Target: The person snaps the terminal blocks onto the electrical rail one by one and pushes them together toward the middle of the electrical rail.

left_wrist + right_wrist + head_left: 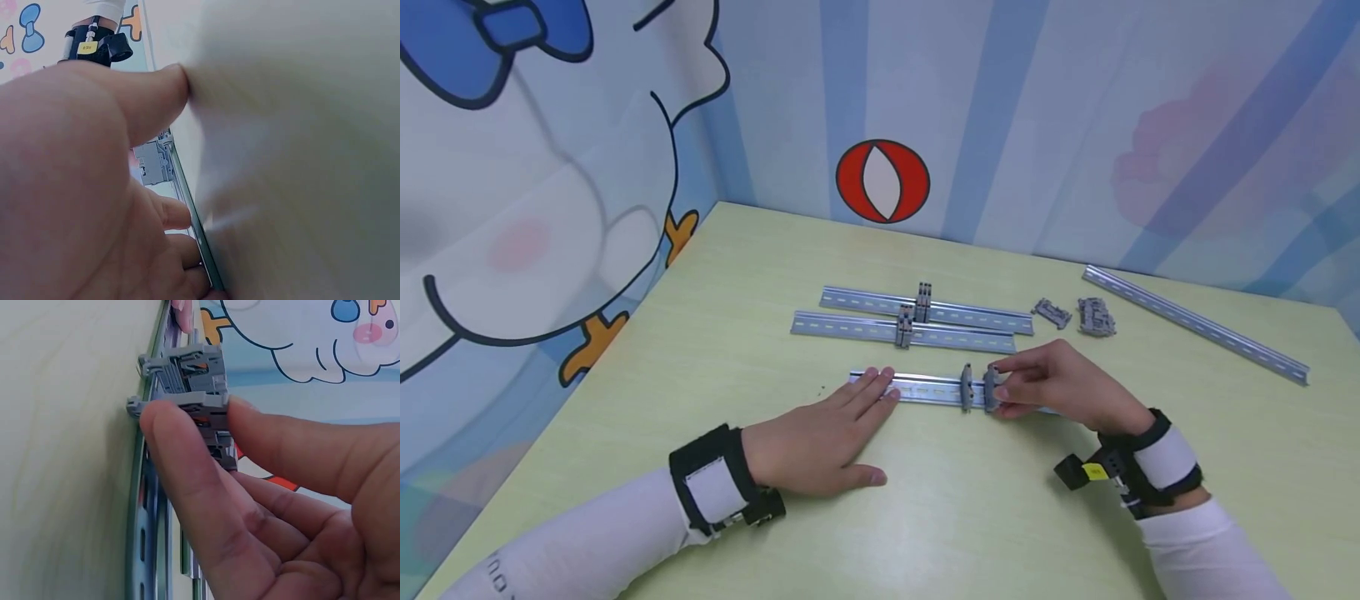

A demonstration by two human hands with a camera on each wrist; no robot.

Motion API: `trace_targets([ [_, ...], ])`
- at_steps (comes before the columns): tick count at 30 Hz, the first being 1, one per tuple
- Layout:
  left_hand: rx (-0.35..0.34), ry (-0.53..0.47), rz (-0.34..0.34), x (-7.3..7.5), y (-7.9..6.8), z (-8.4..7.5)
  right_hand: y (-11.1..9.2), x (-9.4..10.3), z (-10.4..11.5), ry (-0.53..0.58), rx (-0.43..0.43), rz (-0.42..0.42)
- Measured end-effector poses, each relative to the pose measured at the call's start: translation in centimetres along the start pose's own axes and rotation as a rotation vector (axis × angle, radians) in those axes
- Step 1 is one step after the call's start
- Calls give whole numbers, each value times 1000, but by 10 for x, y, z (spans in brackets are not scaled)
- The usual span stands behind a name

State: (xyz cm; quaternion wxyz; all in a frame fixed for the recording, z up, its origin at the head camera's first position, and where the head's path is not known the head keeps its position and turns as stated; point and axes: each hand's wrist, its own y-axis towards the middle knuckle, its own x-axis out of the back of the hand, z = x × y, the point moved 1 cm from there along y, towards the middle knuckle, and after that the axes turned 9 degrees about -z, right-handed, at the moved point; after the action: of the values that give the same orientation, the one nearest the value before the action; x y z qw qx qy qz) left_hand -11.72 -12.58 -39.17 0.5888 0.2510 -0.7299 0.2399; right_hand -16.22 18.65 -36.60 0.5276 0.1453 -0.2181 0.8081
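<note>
On the pale-yellow table (970, 517), well in from its far edge, the right hand (1067, 390) pinches a grey plastic block (991, 390) crosswise on a slotted silver metal rail (927, 389); the left hand (820, 443), fingers straight, rests on its left end.

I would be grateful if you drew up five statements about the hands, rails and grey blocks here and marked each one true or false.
1. The right-hand grip pinches a grey block at the near rail. True.
2. The left-hand grip pinches a block too. False: its fingers lie extended across the near rail's left end.
3. The two middle rails both carry grey blocks. True.
4. The angled rail on the right carries three blocks. False: that rail is bare.
5. The loose blocks lie left of the middle rails. False: they lie to the right, between those and the angled rail.
</note>
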Motion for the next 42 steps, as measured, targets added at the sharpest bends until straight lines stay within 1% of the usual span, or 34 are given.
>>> trace_targets([
  [7, 2, 0, 5, 1, 0, 0, 2, -7, 1, 32, 17, 8],
  [12, 6, -1, 9, 1, 0, 0, 5, -12, 0, 72, 11, 11],
  [18, 8, -6, 7, 1, 0, 0, 7, -15, 0, 88, 7, 10],
  [28, 7, -15, 6, 1, 0, 0, 8, -18, 1, 33, 19, -18],
  [34, 1, -21, 0, -1, 0, 2, 10, -17, 0, 19, 14, -12],
  [39, -6, -21, -6, -1, -1, 3, 9, -11, -1, 7, 17, -5],
  [42, -12, -13, -13, -2, 0, 3, 7, -3, 1, -46, 50, -42],
])
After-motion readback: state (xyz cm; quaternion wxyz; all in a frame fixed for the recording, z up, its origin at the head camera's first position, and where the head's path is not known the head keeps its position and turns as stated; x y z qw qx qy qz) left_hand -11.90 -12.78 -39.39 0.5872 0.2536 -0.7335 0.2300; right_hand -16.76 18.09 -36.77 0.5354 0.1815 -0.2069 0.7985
